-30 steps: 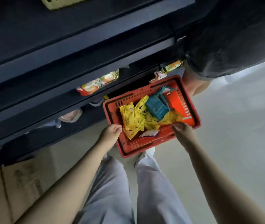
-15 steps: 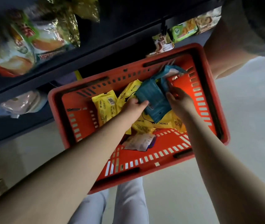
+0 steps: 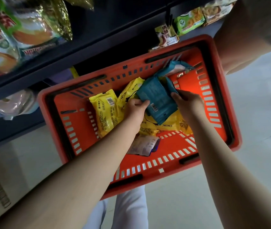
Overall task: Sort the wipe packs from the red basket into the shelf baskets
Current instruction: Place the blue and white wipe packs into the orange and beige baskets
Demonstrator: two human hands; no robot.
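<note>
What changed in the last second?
Both hands went from the near rim forward into the red basket. The left hand and right hand have taken hold of the teal pack from either side. The view has come closer. The yellow packs and the pale pack lie where they were.
</note>
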